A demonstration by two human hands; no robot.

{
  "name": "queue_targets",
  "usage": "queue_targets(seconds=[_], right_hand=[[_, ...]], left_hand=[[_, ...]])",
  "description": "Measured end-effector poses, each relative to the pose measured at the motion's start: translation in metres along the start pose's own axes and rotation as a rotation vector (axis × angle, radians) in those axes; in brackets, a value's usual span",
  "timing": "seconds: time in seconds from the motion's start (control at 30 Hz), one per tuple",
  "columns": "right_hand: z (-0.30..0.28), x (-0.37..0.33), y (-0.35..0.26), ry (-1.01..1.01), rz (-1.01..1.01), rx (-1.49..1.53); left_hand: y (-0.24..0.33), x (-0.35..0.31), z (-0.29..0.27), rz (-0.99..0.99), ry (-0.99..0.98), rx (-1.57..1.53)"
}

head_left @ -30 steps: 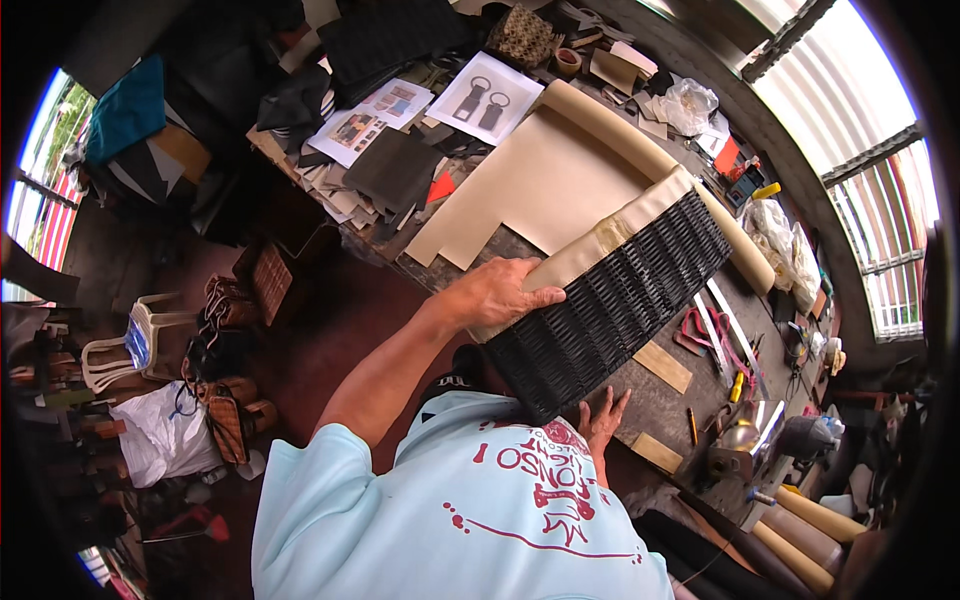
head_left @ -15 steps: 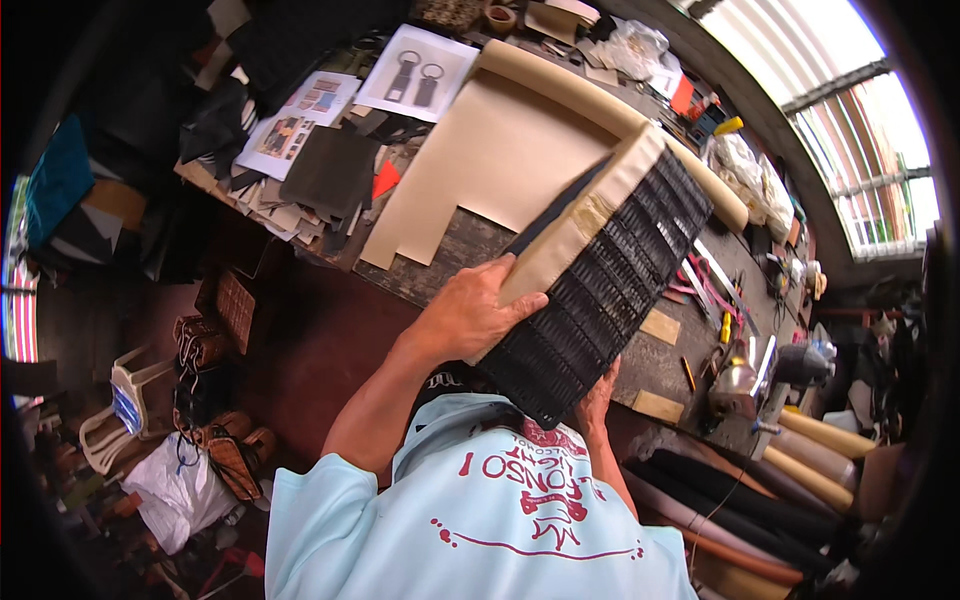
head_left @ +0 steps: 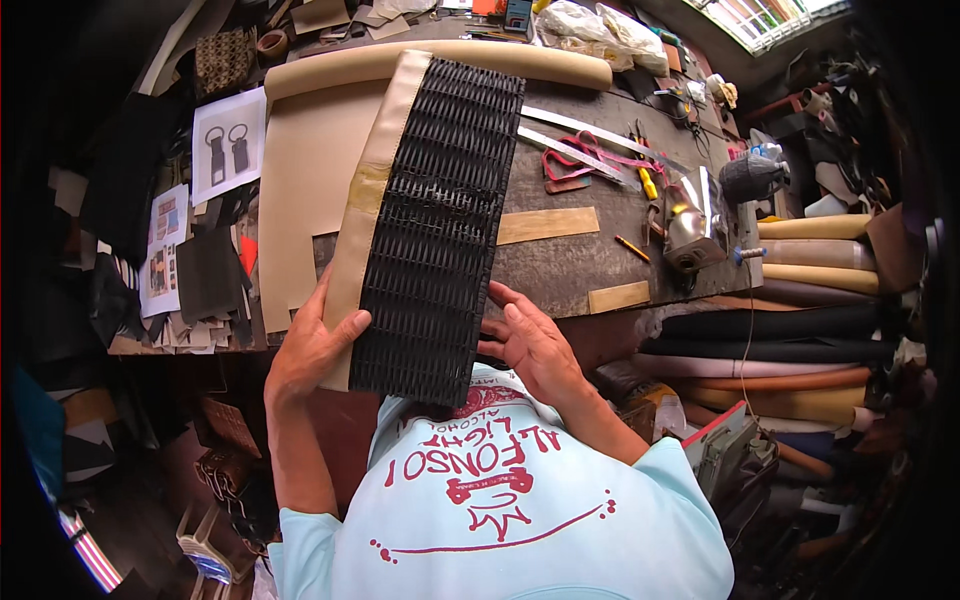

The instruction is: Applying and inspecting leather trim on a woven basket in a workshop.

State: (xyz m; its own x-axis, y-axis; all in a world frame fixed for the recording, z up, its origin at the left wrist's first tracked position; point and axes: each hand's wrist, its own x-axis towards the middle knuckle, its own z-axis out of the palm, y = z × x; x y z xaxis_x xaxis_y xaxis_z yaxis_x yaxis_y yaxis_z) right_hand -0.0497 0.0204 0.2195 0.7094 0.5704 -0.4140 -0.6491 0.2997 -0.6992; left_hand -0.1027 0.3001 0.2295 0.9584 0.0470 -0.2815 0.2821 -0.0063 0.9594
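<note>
A black woven wicker box-like piece (head_left: 440,220) is held up and tilted over the table's front edge. A beige leather band with stitching (head_left: 372,190) runs along its left side. My left hand (head_left: 312,345) grips its lower left corner, thumb on the band and fingers out of sight behind it. My right hand (head_left: 535,340) is at the lower right edge with its fingers apart; whether the fingertips touch the wicker I cannot tell. Behind the piece lies a partly unrolled beige sheet (head_left: 300,150) with a cut-out corner.
On the table (head_left: 560,275) are metal rulers (head_left: 575,125), a pink strap (head_left: 575,150), beige strips (head_left: 548,224), a pencil (head_left: 632,248) and a metal machine (head_left: 695,220). Printed pictures (head_left: 228,145) and dark scraps (head_left: 210,275) lie left. Material rolls (head_left: 770,330) are stacked right.
My view has turned to the right. The wicker piece now stands more upright and shows more of its woven face. My right hand has come out from beneath it to its right edge.
</note>
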Motion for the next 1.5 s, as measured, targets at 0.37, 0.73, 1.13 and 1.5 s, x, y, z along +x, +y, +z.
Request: queue_targets(seconds=[0.37,0.73,1.13,1.5], right_hand=[[0.073,0.014,-0.016,-0.025,-0.049,0.000],[0.130,0.149,-0.072,0.028,-0.054,-0.563],[0.075,0.254,-0.127,-0.244,-0.020,-0.958],[0.012,0.174,-0.062,0.355,-0.692,-0.944]], left_hand=[[0.026,-0.013,0.004,0.044,-0.033,-0.014],[0.033,0.030,-0.042,0.086,0.339,-0.245],[-0.012,0.085,0.011,0.243,0.512,-0.075],[0.011,0.152,-0.185,0.315,0.811,-0.093]])
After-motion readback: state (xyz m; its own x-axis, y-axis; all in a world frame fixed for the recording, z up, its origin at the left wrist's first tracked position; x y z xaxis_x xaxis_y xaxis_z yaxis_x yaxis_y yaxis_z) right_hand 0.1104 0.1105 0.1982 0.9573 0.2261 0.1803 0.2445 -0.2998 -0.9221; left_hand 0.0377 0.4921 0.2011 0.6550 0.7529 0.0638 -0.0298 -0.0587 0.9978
